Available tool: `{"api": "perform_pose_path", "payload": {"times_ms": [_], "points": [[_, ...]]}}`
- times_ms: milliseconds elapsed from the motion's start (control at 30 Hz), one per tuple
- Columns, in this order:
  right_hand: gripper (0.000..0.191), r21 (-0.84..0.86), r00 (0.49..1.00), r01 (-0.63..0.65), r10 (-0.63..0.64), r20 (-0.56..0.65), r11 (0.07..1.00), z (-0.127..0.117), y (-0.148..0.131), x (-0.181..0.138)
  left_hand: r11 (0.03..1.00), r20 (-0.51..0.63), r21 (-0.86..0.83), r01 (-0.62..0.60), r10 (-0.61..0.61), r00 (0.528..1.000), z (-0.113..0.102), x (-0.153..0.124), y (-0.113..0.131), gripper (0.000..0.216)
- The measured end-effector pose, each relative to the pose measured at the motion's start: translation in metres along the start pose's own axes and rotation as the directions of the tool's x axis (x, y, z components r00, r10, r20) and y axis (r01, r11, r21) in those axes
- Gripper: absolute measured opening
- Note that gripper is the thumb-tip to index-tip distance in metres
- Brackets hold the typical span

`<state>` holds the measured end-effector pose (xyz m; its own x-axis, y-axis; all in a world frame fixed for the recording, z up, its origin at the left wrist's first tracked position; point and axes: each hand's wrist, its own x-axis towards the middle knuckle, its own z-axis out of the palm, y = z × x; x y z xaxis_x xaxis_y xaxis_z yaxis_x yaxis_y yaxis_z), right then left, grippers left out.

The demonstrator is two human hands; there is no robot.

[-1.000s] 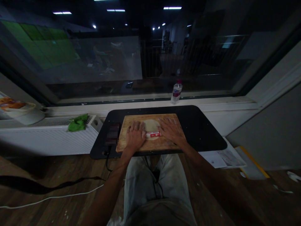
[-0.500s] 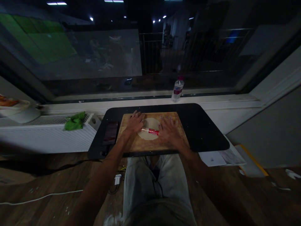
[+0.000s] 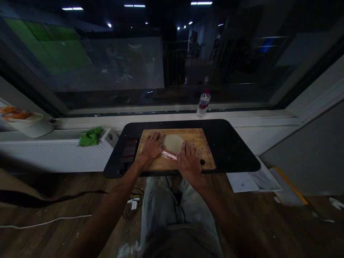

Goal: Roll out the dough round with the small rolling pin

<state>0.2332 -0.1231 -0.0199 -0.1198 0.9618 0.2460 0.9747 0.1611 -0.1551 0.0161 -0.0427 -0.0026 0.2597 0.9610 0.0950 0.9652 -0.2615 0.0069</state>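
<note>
A round, flat sheet of dough (image 3: 173, 142) lies on a wooden cutting board (image 3: 205, 150). Across its near edge runs a rolling pin (image 3: 169, 155) with a red and white label; only its middle shows, as both ends are under my hands. My left hand (image 3: 152, 146) lies over the left end, fingers stretched forward on the board. Over the right end is my right hand (image 3: 188, 159), palm down, with its fingers spread and whitish at the tips.
The board rests on a black tabletop (image 3: 233, 150), with a dark phone (image 3: 129, 150) to its left. A water bottle (image 3: 203, 104) stands on the windowsill behind. A green cloth (image 3: 90, 136) hangs on the white radiator (image 3: 53, 154). Cables lie on the floor.
Both hands and the rolling pin have come nearer to my body, from the middle of the dough to its near edge. The pin has turned, showing less of its red label.
</note>
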Motion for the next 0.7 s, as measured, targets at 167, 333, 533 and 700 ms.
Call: {"api": "perform_pose_path", "payload": {"times_ms": [167, 333, 533, 700], "points": [[0.070, 0.028, 0.999, 0.023, -0.022, -0.029, 0.999, -0.004, -0.006, -0.009, 1.000, -0.040, 0.005, 0.007, -0.006, 0.999, 0.002, -0.014, -0.001, 0.064], [0.069, 0.013, 0.999, 0.033, -0.034, 0.016, 0.999, -0.006, 0.001, 0.001, 0.999, -0.056, -0.008, 0.039, -0.039, 0.998, -0.003, -0.018, 0.003, 0.060], [0.066, 0.018, 0.994, 0.066, -0.067, 0.084, 0.998, -0.004, 0.020, 0.036, 0.996, -0.059, -0.032, 0.085, -0.087, 0.995, -0.003, -0.006, 0.011, 0.060], [0.069, 0.033, 0.982, 0.128, -0.131, 0.139, 0.991, 0.000, 0.040, 0.074, 0.989, -0.078, -0.063, 0.133, -0.138, 0.987, -0.001, 0.016, 0.014, 0.060]]}}
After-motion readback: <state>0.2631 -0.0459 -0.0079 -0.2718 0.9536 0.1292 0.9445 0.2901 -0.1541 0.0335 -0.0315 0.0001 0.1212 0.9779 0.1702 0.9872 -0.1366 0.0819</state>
